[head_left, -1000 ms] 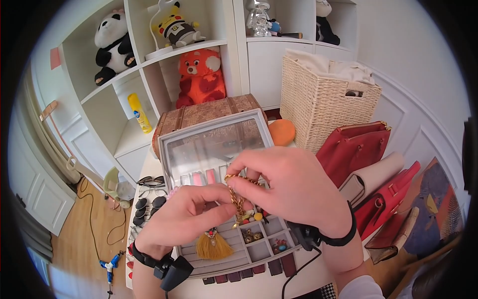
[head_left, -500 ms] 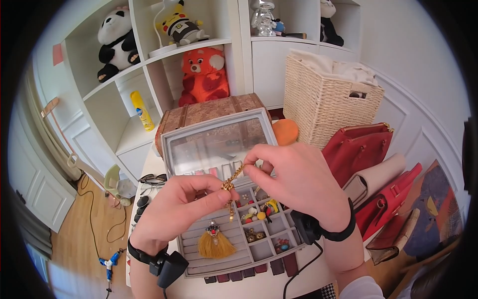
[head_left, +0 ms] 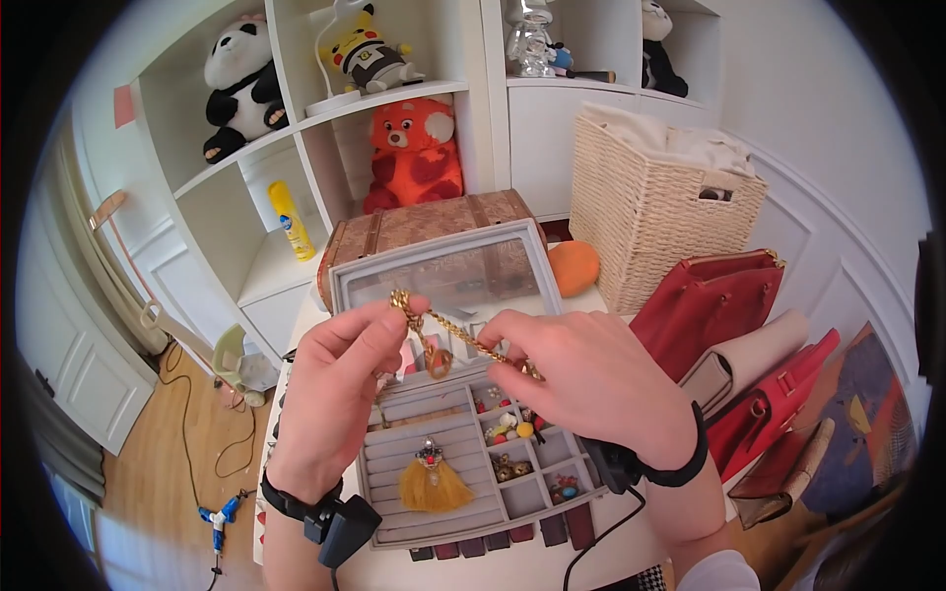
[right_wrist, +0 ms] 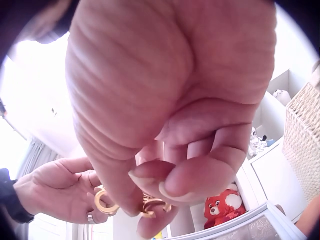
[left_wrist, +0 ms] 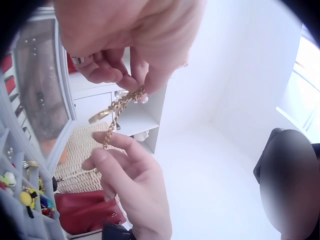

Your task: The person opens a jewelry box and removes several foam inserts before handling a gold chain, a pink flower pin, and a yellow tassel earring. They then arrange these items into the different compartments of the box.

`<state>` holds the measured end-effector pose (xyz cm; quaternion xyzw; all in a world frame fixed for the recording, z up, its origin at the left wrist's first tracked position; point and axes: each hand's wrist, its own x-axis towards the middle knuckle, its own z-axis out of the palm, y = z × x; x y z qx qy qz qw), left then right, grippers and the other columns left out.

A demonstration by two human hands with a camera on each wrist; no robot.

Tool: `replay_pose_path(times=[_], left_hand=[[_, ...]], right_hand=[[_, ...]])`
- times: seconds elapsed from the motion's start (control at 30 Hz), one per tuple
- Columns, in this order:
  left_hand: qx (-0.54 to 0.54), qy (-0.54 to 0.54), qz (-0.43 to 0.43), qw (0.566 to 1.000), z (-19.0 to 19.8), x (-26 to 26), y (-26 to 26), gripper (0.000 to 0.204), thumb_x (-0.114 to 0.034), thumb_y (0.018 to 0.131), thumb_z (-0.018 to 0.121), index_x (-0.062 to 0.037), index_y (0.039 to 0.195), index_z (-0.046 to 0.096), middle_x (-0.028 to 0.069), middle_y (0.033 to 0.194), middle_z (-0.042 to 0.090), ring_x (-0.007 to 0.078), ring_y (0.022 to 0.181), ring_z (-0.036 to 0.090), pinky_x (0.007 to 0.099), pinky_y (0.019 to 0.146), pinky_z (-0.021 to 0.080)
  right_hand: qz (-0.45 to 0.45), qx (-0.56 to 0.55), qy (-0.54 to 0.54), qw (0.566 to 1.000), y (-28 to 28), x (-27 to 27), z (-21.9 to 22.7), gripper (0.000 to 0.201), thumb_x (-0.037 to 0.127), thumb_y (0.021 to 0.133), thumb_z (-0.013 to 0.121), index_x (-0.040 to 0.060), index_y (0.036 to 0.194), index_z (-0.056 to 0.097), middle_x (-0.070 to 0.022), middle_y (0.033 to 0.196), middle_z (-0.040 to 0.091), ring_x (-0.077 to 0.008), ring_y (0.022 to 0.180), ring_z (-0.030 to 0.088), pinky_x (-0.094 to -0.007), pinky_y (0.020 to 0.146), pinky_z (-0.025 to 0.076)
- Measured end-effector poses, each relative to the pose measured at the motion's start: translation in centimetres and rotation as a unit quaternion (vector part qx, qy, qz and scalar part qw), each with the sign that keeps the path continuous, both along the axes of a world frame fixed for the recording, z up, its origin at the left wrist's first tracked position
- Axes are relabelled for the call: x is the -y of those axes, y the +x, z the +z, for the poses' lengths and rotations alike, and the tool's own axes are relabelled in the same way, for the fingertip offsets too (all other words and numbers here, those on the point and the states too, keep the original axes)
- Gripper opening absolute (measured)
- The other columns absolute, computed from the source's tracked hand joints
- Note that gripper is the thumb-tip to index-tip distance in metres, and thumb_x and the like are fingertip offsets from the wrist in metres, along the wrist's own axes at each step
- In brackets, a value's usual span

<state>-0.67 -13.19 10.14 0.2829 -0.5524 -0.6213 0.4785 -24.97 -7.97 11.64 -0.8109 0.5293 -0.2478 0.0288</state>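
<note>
A gold chain point(head_left: 455, 331) stretches between both hands above a grey jewelry box point(head_left: 518, 500) with a raised glass lid point(head_left: 365, 291). My left hand point(head_left: 335, 379) pinches its bunched end between thumb and fingers, and a gold ring-shaped piece hangs from there. Lower and to the right, my right hand point(head_left: 591, 379) grips the other end, thumb against fingers. The left wrist view shows the chain point(left_wrist: 119, 106) doubled below the left fingertips. A yellow tassel earring point(head_left: 434, 488) lies on the box's ridged left section; small trinkets point(head_left: 512, 468) fill compartments on the right.
Behind the box stands a brown patterned trunk point(head_left: 424, 217), with an orange round object point(head_left: 574, 268) beside it. A wicker basket point(head_left: 641, 227) and red handbags point(head_left: 705, 305) line the right side. Shelves with plush toys point(head_left: 414, 158) rise at the back.
My left hand has risen with the bunched chain, while my right hand has gone lower, pulling the chain out between them. Earlier the hands were close together over the box.
</note>
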Motion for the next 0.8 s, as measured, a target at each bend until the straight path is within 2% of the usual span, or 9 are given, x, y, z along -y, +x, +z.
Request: replay_pose_path(times=[0.2, 0.3, 0.37, 0.47, 0.6, 0.67, 0.7, 0.77, 0.8], left_hand=[[0.061, -0.035, 0.071, 0.995, -0.1, -0.1, -0.9, 0.025, -0.018, 0.106, 0.071, 0.0004, 0.121, 0.078, -0.0003, 0.107, 0.077, 0.0048, 0.086, 0.056, 0.0231, 0.080, 0.046], [0.097, -0.046, 0.072, 0.992, 0.2, -0.5, -0.8, 0.022, -0.015, 0.106, 0.070, 0.0004, 0.119, 0.078, 0.0008, 0.107, 0.077, 0.0056, 0.091, 0.060, 0.0241, 0.085, 0.049], [0.109, -0.045, 0.069, 0.991, 0.7, -1.0, -0.7, 0.020, -0.013, 0.106, 0.069, 0.0005, 0.117, 0.078, 0.0021, 0.108, 0.077, 0.0067, 0.095, 0.064, 0.0254, 0.090, 0.051], [0.133, -0.096, 0.046, 0.985, 1.0, -1.6, -0.6, 0.017, -0.012, 0.106, 0.068, 0.0009, 0.113, 0.076, 0.0046, 0.108, 0.077, 0.0094, 0.100, 0.067, 0.0277, 0.094, 0.053], [0.109, -0.060, 0.009, 0.992, 0.8, -1.5, -0.1, 0.019, -0.014, 0.107, 0.066, 0.0015, 0.108, 0.076, 0.0052, 0.108, 0.077, 0.0089, 0.100, 0.065, 0.0273, 0.095, 0.051], [0.099, -0.026, 0.003, 0.995, 0.7, -1.2, 0.1, 0.022, -0.017, 0.107, 0.064, 0.0011, 0.108, 0.076, 0.0033, 0.108, 0.076, 0.0070, 0.094, 0.061, 0.0250, 0.091, 0.047], [0.099, -0.029, 0.005, 0.995, 0.7, -1.2, 0.0, 0.022, -0.017, 0.107, 0.064, 0.0011, 0.108, 0.076, 0.0033, 0.108, 0.076, 0.0070, 0.094, 0.061, 0.0250, 0.091, 0.047], [0.066, -0.028, 0.029, 0.997, 0.7, -1.1, -0.2, 0.023, -0.018, 0.107, 0.065, 0.0014, 0.108, 0.077, 0.0004, 0.100, 0.074, 0.0043, 0.084, 0.056, 0.0230, 0.080, 0.044], [0.065, -0.027, 0.031, 0.997, 0.7, -1.0, 0.0, 0.023, -0.018, 0.107, 0.065, 0.0014, 0.108, 0.077, 0.0004, 0.100, 0.074, 0.0043, 0.084, 0.056, 0.0230, 0.080, 0.044]], right_hand=[[0.008, 0.049, -0.054, 0.997, 0.8, -0.3, 0.0, 0.018, 0.020, 0.099, 0.071, 0.0088, 0.112, 0.066, -0.0081, 0.090, 0.077, -0.0322, 0.079, 0.075, -0.0423, 0.068, 0.057], [0.054, 0.124, 0.012, 0.991, 1.1, -0.3, 0.0, 0.021, 0.020, 0.098, 0.072, 0.0061, 0.112, 0.066, -0.0101, 0.093, 0.075, -0.0325, 0.080, 0.075, -0.0403, 0.070, 0.058], [0.028, 0.117, -0.087, 0.989, 1.4, 0.0, -0.6, 0.027, 0.022, 0.098, 0.073, 0.0031, 0.116, 0.066, -0.0131, 0.098, 0.075, -0.0321, 0.092, 0.076, -0.0409, 0.079, 0.059], [0.048, 0.140, -0.178, 0.973, 2.4, 0.9, -1.8, 0.027, 0.021, 0.099, 0.070, 0.0011, 0.117, 0.063, -0.0156, 0.102, 0.072, -0.0380, 0.087, 0.072, -0.0485, 0.075, 0.057], [0.104, 0.165, -0.233, 0.953, 3.1, 3.0, -4.0, 0.027, 0.023, 0.100, 0.070, 0.0024, 0.118, 0.068, -0.0165, 0.099, 0.074, -0.0404, 0.088, 0.072, -0.0500, 0.077, 0.057], [0.059, 0.060, 0.046, 0.995, 2.5, 2.6, -3.1, 0.026, 0.026, 0.100, 0.071, 0.0039, 0.114, 0.072, -0.0170, 0.104, 0.075, -0.0364, 0.102, 0.071, -0.0443, 0.086, 0.056], [0.061, 0.060, 0.043, 0.995, 2.4, 2.5, -2.6, 0.026, 0.026, 0.100, 0.071, 0.0039, 0.114, 0.072, -0.0170, 0.104, 0.075, -0.0364, 0.102, 0.071, -0.0443, 0.086, 0.056], [0.034, 0.077, 0.164, 0.983, 2.2, 2.3, -1.7, 0.021, 0.023, 0.100, 0.071, 0.0028, 0.107, 0.073, -0.0179, 0.100, 0.075, -0.0372, 0.092, 0.072, -0.0450, 0.080, 0.056], [0.036, 0.076, 0.165, 0.983, 2.1, 2.0, -1.6, 0.021, 0.023, 0.100, 0.071, 0.0028, 0.107, 0.073, -0.0179, 0.100, 0.075, -0.0372, 0.092, 0.072, -0.0450, 0.080, 0.056]])
